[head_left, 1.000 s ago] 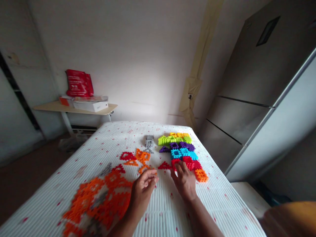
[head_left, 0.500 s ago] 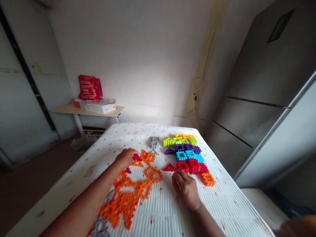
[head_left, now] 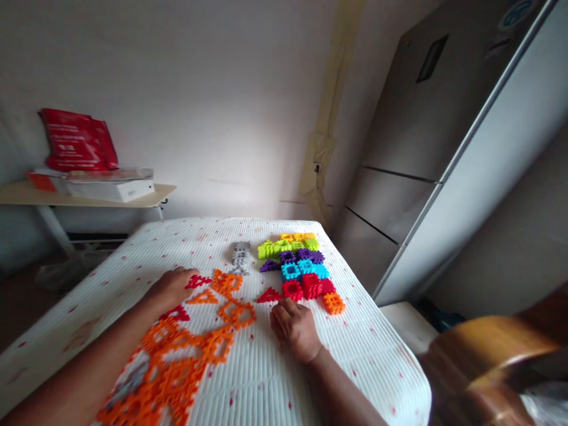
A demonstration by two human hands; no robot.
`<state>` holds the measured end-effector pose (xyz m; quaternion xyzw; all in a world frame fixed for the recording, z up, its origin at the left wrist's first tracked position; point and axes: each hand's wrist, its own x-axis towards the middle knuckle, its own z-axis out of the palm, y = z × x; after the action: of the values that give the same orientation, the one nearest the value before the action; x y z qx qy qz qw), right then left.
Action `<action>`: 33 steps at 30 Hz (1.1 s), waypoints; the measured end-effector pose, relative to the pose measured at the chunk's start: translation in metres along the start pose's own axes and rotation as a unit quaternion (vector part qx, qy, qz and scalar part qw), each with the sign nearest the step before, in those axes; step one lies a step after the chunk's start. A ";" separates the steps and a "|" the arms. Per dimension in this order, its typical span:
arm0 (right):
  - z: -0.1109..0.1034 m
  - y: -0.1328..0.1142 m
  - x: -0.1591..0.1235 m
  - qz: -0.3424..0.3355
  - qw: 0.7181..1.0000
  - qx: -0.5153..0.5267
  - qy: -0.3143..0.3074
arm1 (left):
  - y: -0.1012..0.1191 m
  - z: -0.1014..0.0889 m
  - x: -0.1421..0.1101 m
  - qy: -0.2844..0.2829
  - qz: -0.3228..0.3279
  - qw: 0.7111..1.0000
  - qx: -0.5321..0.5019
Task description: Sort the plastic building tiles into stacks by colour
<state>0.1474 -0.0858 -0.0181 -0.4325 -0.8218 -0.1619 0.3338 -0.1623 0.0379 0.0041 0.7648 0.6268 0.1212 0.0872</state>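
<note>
My left hand (head_left: 174, 288) reaches over the left side of the bed-like padded surface, its fingertips closed at a red triangular lattice building piece (head_left: 198, 282). Just below lies an orange triangle piece (head_left: 202, 297), and an orange square piece (head_left: 227, 283) is to its right. My right hand (head_left: 296, 327) rests with curled fingers in front of a stack of red square pieces (head_left: 292, 290). Its fingertips are hidden, so whatever they hold does not show. Beside it lies another red triangle piece (head_left: 268, 295). Many joined or overlapping orange pieces (head_left: 177, 378) spread below my left forearm.
Sorted stacks stand at the right: yellow (head_left: 298, 236), lime green (head_left: 279, 247), purple (head_left: 287, 257), light blue (head_left: 291, 271) and orange (head_left: 333, 303). A grey stack (head_left: 241, 254) is left of them. A side table (head_left: 164, 194), a refrigerator (head_left: 390, 136) and a blurred wooden object (head_left: 501, 349) surround the white cover.
The view has turned to the right, so everything sits further left. More of the red triangle at my left fingertips shows. My right hand stays close to the red stack.
</note>
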 end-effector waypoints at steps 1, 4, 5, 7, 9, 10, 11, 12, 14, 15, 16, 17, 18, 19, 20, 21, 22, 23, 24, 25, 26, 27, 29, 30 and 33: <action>0.000 0.000 0.000 0.000 1.000 0.005 0.001 | 0.004 -0.001 -0.003 0.010 -0.001 1.000 -0.004; 0.000 0.000 -0.001 0.024 0.999 0.044 0.000 | 0.031 -0.001 -0.025 0.048 -0.019 0.990 -0.133; 0.000 0.000 -0.001 0.041 0.997 0.065 -0.001 | 0.044 0.001 -0.035 0.057 -0.033 0.970 -0.233; -0.001 0.001 -0.002 0.078 0.991 0.105 0.005 | 0.073 0.007 -0.057 0.055 -0.048 0.899 -0.431; -0.004 0.002 -0.003 0.106 0.985 0.135 0.020 | 0.101 0.017 -0.077 0.033 -0.099 0.807 -0.581; -0.006 0.002 -0.003 0.113 0.982 0.147 0.029 | 0.113 0.023 -0.085 0.023 -0.120 0.763 -0.635; -0.008 0.002 -0.003 0.114 0.980 0.158 0.034 | 0.124 0.029 -0.092 0.011 -0.127 0.729 -0.673; -0.010 0.001 -0.004 0.110 0.979 0.169 0.037 | 0.132 0.035 -0.097 0.019 -0.134 0.708 -0.693; -0.012 -0.003 -0.004 0.081 0.978 0.191 0.036 | 0.145 0.044 -0.102 0.033 -0.138 0.688 -0.712; -0.013 -0.005 -0.004 0.062 0.978 0.198 0.035 | 0.149 0.047 -0.104 0.039 -0.138 0.684 -0.716; -0.013 -0.007 -0.003 0.044 0.978 0.201 0.032 | 0.152 0.050 -0.105 0.040 -0.135 0.680 -0.719; -0.012 -0.010 -0.003 0.029 0.979 0.201 0.031 | 0.154 0.051 -0.106 0.040 -0.133 0.678 -0.722; -0.011 -0.012 -0.003 0.018 0.979 0.200 0.029 | 0.156 0.052 -0.107 0.043 -0.131 0.677 -0.723; -0.010 -0.015 -0.003 0.013 0.979 0.202 0.028 | 0.157 0.052 -0.108 0.047 -0.129 0.678 -0.722; -0.009 -0.017 -0.003 0.012 0.978 0.207 0.027 | 0.158 0.052 -0.109 0.052 -0.127 0.680 -0.720; -0.009 -0.019 -0.003 0.015 0.976 0.217 0.028 | 0.159 0.052 -0.110 0.059 -0.123 0.683 -0.718; -0.008 -0.020 -0.003 0.020 0.973 0.229 0.031 | 0.160 0.052 -0.111 0.062 -0.118 0.687 -0.715; -0.009 -0.021 -0.003 0.027 0.969 0.242 0.034 | 0.160 0.052 -0.111 0.060 -0.112 0.691 -0.712; -0.009 -0.022 -0.004 0.035 0.967 0.251 0.035 | 0.159 0.053 -0.112 0.056 -0.105 0.695 -0.709; -0.010 -0.023 -0.004 0.041 0.965 0.257 0.034 | 0.159 0.054 -0.111 0.050 -0.101 0.698 -0.707; -0.010 -0.024 -0.003 0.044 0.964 0.260 0.032 | 0.158 0.056 -0.111 0.044 -0.100 0.702 -0.704; -0.011 -0.024 -0.003 0.044 0.964 0.260 0.028 | 0.157 0.058 -0.110 0.039 -0.100 0.705 -0.702; -0.012 -0.025 -0.002 0.041 0.964 0.262 0.022 | 0.156 0.060 -0.109 0.036 -0.100 0.706 -0.700; -0.012 -0.026 -0.002 0.042 0.963 0.266 0.020 | 0.156 0.060 -0.109 0.035 -0.099 0.707 -0.700; -0.013 -0.026 -0.001 0.064 0.955 0.290 0.004 | 0.157 0.057 -0.109 0.037 -0.094 0.714 -0.693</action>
<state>0.1319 -0.1084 -0.0093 -0.3677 -0.8028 0.1037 0.4578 -0.0186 -0.0995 -0.0141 0.4225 0.4386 0.5410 0.5801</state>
